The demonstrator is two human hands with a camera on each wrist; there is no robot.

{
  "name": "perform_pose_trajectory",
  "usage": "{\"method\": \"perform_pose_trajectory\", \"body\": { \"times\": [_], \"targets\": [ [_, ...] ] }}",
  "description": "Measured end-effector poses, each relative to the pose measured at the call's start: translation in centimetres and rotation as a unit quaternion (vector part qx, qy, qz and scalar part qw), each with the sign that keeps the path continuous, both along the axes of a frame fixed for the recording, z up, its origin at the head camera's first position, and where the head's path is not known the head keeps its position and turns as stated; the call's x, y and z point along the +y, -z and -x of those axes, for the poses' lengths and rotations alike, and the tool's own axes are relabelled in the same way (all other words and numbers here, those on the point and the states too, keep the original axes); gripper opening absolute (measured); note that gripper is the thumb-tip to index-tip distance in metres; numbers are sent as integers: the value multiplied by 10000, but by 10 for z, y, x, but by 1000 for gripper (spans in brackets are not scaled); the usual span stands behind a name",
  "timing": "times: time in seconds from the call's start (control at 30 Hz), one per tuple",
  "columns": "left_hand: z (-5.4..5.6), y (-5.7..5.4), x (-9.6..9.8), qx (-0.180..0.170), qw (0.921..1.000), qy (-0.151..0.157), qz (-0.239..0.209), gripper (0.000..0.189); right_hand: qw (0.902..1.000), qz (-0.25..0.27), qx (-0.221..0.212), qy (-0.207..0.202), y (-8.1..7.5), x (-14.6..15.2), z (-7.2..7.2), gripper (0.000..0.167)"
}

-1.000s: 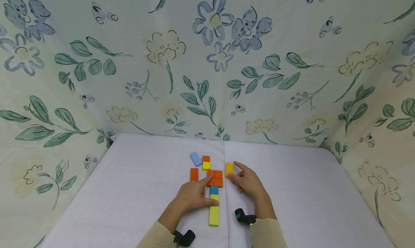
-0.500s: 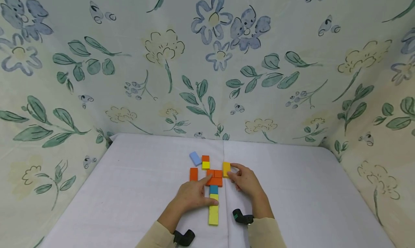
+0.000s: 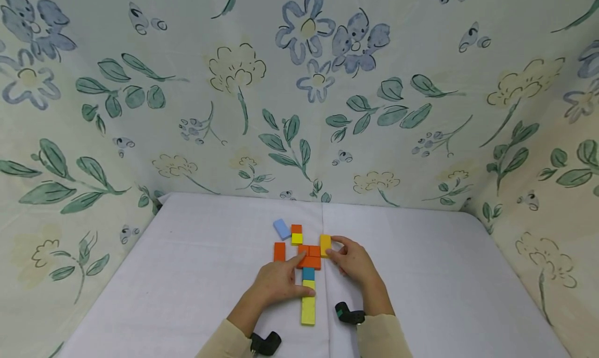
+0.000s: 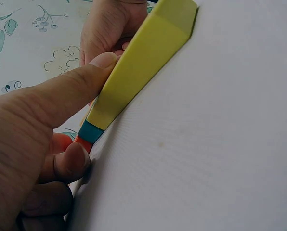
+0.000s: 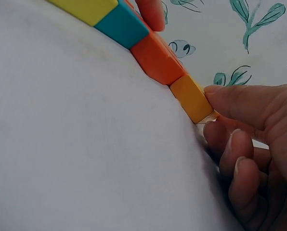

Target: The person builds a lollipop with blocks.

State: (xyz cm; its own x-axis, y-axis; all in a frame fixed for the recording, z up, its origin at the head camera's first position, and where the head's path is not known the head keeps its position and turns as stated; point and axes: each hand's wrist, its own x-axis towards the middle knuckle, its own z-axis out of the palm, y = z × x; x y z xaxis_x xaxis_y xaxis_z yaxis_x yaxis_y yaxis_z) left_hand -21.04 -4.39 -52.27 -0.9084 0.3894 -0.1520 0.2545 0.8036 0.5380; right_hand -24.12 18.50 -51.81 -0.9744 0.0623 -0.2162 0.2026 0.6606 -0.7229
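Observation:
In the head view a column of flat blocks runs up the white tablecloth: a long yellow block (image 3: 308, 312), a teal block (image 3: 309, 273) and orange blocks (image 3: 313, 263) at the top. My left hand (image 3: 273, 284) lies across from the left, index fingertip on an orange block and thumb on the yellow part. My right hand (image 3: 356, 261) pinches an amber block (image 3: 325, 242) between thumb and index finger. In the right wrist view the amber block (image 5: 191, 98) stands right at the corner of the orange block (image 5: 158, 57).
Left of the column lies a separate orange block (image 3: 279, 251). Farther back are a light blue block (image 3: 282, 229), set at a slant, and a small orange block (image 3: 297, 228) against a small yellow block (image 3: 297, 239). Flower-printed cloth (image 3: 299, 113) rises behind the table.
My right hand has moved the amber block left, from a gap away up to the side of the orange blocks. The left hand stays in place.

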Motion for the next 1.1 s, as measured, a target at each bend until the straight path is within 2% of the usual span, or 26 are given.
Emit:
{"method": "perform_pose_trajectory", "body": {
  "times": [0.63,0.93,1.1],
  "targets": [
    [-1,-2,1,-20,10000,-5,42,100,9999,-112,-109,48,-4,-2,-1,56],
    [0,-3,1,-34,10000,13,9,99,9997,-238,-35,-35,-2,-1,1,56],
    [0,-3,0,-80,10000,-5,18,100,9995,-296,-4,59,1,-2,0,58]
  ]
}}
